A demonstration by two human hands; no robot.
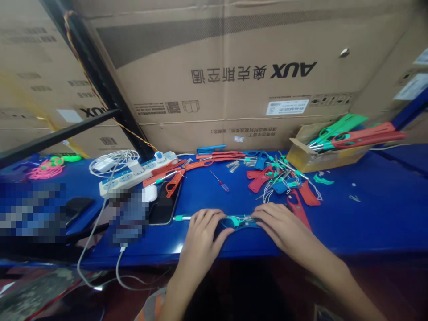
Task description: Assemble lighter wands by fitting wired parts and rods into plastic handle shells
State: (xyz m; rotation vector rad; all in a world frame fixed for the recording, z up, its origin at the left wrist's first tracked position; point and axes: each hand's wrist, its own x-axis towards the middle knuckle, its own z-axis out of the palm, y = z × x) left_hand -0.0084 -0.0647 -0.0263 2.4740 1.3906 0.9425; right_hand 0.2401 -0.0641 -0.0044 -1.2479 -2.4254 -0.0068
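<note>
A blue plastic tool part with a teal piece (238, 221) lies on the blue table (368, 214) near its front edge. My left hand (202, 234) presses on its left end with curled fingers. My right hand (281, 225) covers its right end, fingers bent down onto it. A small teal-handled screwdriver (180, 218) lies just left of my left hand.
A heap of red, blue and teal plastic handles (277, 180) lies behind my hands. A cardboard box (321, 156) holds green and red handles at right. A power strip (133, 176), cables and a phone (165, 205) sit at left. Big cartons form the back wall.
</note>
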